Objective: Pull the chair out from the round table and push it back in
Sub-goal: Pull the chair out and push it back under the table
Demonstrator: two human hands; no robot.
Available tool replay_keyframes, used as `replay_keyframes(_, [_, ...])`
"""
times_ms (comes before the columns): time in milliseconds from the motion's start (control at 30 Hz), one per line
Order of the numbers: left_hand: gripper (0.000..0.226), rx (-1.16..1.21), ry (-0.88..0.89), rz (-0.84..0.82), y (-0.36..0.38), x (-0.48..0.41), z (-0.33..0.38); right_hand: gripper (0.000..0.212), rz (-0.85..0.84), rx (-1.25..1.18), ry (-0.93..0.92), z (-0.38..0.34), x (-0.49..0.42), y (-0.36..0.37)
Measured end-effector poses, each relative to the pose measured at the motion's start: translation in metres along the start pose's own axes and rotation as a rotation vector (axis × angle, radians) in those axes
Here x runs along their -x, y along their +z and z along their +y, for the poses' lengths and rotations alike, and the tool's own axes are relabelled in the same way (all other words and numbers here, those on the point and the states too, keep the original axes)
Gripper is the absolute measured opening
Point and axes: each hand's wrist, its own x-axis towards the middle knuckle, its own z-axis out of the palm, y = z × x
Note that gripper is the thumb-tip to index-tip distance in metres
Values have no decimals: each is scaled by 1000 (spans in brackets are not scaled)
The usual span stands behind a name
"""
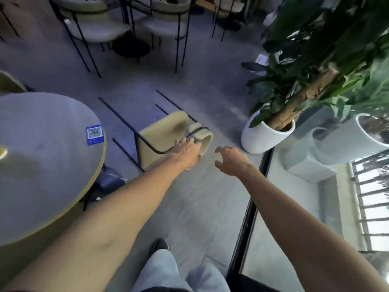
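Your chair (pixel 162 133) is out from under the round counter (pixel 42 165). It sits on the floor (pixel 189 197) just beside the counter's edge, with a gap between the two. It looks tipped, because its thin black legs point away from you, but the wide view makes that hard to be sure of.

Your left hand (pixel 187 150) is on the top of the chair's back. Its fingers (pixel 185 142) curl over the black bar and the soft pad there, so you are holding the chair. Your right hand (pixel 231 161) is near the chair's back but does not touch it. Those fingers are spread wide and a little bent, and they hold nothing.

So the first part of the job looks done: the chair has been pulled out. The second part is left. I think you still need to push the chair back in until the seat is under the counter.

A white plant pot (pixel 263 138) stands close on the far side of the chair. A blue sticker (pixel 94 134) lies on the counter. Other chairs (pixel 92 24) stand farther back in the room.
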Motion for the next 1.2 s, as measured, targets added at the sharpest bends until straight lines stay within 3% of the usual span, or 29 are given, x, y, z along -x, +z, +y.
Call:
replay_keyframes(267, [46,-2,-52,-12,4,-157,27,57,-40,69,-75,95,-148,-24])
replay_keyframes(533, [52,29,-282,24,67,-304,49,57,-105,169,-293,162,-302,5])
replay_keyframes(800, [84,-136,-396,26,191,-385,32,77,-158,182,-365,172,-424,119])
replay_keyframes(933, [76,-159,-446,60,252,-411,6,91,-111,168,-388,161,-470,187])
replay_keyframes(1100, [85,-202,-466,99,302,-440,-15,98,-59,195,-384,152,-511,253])
replay_keyframes(1200, [67,-267,-487,175,313,-455,-17,89,36,149,-359,153,-532,273])
